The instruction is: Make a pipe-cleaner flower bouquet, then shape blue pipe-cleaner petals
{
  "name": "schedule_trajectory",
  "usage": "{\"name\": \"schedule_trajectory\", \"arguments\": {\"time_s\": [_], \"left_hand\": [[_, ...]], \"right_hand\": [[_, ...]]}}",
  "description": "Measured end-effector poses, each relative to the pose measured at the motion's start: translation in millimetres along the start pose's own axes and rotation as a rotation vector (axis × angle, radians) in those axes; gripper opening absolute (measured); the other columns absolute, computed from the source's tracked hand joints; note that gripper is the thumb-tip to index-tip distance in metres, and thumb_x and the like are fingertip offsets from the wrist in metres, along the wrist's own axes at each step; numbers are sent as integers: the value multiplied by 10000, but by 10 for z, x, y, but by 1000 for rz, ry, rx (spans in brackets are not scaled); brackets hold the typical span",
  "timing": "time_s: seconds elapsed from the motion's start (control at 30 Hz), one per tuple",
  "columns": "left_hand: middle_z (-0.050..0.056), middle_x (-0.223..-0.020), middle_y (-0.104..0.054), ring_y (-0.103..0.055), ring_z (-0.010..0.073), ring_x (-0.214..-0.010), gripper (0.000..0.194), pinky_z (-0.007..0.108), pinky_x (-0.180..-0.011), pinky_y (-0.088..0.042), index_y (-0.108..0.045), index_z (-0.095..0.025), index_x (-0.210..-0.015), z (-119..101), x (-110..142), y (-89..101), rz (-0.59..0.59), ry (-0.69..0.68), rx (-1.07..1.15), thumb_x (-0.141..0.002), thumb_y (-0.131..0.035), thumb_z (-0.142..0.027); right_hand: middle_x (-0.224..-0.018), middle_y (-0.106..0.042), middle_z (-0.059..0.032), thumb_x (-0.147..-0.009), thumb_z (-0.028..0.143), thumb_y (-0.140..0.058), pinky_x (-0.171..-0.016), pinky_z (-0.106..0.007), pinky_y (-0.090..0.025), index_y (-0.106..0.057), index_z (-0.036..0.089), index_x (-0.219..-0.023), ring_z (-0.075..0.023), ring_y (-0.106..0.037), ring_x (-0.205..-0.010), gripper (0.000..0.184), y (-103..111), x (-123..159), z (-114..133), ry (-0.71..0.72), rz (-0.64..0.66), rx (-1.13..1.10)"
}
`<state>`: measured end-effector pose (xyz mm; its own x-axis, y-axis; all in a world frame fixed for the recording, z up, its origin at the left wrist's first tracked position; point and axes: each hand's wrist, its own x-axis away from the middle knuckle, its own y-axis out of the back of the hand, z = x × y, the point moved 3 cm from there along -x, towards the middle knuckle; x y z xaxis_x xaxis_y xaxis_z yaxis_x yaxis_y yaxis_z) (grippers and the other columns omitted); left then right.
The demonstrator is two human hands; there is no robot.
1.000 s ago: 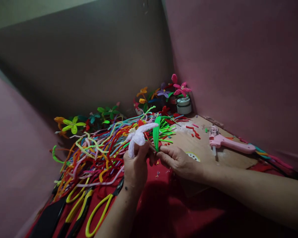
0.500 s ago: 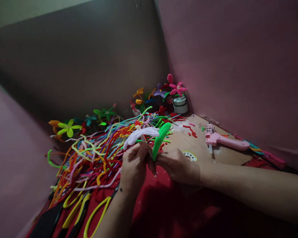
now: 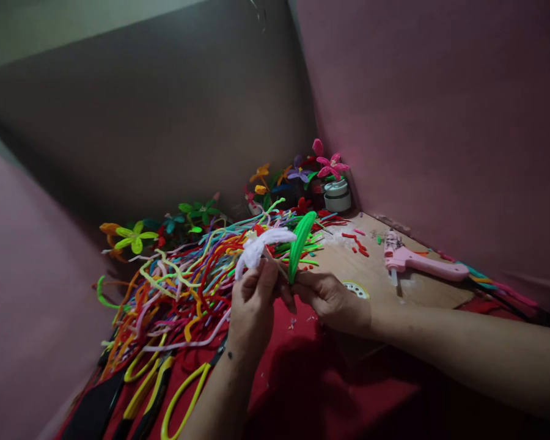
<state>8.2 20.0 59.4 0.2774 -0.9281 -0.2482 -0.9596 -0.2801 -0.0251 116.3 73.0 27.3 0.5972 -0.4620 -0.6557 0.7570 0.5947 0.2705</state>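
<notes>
The left grip (image 3: 253,305) clasps one white flower (image 3: 258,248), the right grip (image 3: 337,304) one green leaf (image 3: 301,245).

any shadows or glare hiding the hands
Head view: dim overall, faint glow up top; same view: dark shadow on the red surface below the left hand and right hand, not hiding them; also head view: no harsh glare on the pale flower or green leaf.
</notes>
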Motion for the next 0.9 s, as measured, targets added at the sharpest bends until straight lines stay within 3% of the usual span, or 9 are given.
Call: {"name": "schedule_trajectory", "arguments": {"time_s": [0.1,0.27,0.4,0.67,0.9], "left_hand": [[-44,-514,-503,-485,85,-414,189,206,-391,-400,-546,-153,-708,39,-32,10,64,24,39,-760,-601,-326],[-53,-457,-477,-418,53,-371,205,179,-366,-341,-543,-140,-663,87,-43,19,26,95,-31,-759,-607,-310],[-42,-389,-499,-432,57,-340,189,180,-387,-358,-566,-133,-652,55,-35,31,26,111,-117,-747,-615,-290],[-20,-376,-549,-465,80,-295,153,179,-350,-362,-578,-131,-663,6,-60,58,134,217,-132,-709,-641,-264],[-17,-370,-539,-476,95,-291,182,185,-325,-360,-551,-129,-581,7,-70,31,129,265,-155,-684,-654,-238]], "right_hand": [[-678,-598,7,-876,141,-385,-651,-180,-420,-551,156,-706,-72,-522,-625,238,-9,-12,-10,-21,11,-39],[-728,-623,-7,-880,156,-382,-698,-201,-431,-593,151,-751,-87,-558,-677,248,-27,23,-25,-75,56,9],[-759,-627,-14,-857,116,-390,-721,-207,-431,-596,148,-767,-97,-573,-702,228,-23,61,-16,-38,80,89],[-758,-638,-4,-769,19,-394,-700,-205,-427,-617,170,-755,-108,-590,-697,270,-30,101,9,10,123,257],[-769,-634,0,-805,67,-393,-677,-201,-418,-598,182,-803,-104,-589,-695,235,-49,123,-47,40,163,274]]}}
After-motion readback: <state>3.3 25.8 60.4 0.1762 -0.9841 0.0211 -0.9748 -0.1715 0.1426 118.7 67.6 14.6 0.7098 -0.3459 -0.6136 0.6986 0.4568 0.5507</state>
